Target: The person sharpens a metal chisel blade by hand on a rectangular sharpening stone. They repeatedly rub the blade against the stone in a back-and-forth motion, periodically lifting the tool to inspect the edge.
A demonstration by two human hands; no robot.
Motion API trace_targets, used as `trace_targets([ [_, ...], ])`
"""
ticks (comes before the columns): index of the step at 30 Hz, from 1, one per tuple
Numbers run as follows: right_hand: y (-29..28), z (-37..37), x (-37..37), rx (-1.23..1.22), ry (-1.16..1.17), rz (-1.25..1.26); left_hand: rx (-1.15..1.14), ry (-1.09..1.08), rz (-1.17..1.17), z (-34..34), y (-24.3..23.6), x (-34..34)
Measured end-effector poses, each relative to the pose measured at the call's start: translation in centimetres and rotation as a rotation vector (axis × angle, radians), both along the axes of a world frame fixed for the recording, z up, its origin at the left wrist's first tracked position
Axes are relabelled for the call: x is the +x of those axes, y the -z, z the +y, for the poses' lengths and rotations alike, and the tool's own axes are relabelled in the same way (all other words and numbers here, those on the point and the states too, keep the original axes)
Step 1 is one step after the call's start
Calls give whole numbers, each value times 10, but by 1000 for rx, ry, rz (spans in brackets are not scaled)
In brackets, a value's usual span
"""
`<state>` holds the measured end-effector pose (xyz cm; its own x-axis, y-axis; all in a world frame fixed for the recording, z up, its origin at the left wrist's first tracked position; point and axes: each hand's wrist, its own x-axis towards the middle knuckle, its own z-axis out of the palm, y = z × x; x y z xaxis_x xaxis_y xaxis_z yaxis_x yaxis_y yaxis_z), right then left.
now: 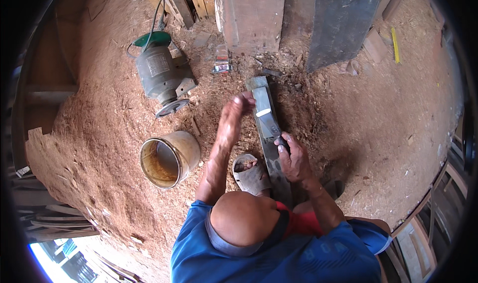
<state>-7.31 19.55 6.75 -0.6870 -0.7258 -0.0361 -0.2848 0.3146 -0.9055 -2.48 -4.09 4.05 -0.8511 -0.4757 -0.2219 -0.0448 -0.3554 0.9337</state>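
A broad flat metal blade (270,124) with a dark handle lies over a pale grey rectangular block that looks like a sharpening stone (260,97). The blade's far end shines white; I cannot tell its exact tool kind. My right hand (295,159) is closed around the handle. Left of the stone, my left hand (236,109) holds nothing visible, its fingers loosely apart and slightly blurred near the stone's edge. Under the stone runs a long wooden beam (275,164), pointing away from me between my feet.
Left of the beam stands a round bucket (188,151) with murky liquid. Beyond it, a grey electric motor (160,73) with a disc and cable lies on the shavings-strewn floor (109,113). Large boards (251,19) lean at the back. A yellow strip (395,45) lies far right.
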Motion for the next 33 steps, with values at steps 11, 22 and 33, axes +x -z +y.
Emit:
trace_targets([
  [11, -1, -4, 0, 16, -55, 65, 105, 33, -80, 32, -29, -2],
  [22, 4, -8, 0, -112, -50, 49, 466, -7, 97, 19, -17, 6],
  [33, -24, -15, 3, -184, -77, -551, 583, 37, 282, 37, 17, 14],
])
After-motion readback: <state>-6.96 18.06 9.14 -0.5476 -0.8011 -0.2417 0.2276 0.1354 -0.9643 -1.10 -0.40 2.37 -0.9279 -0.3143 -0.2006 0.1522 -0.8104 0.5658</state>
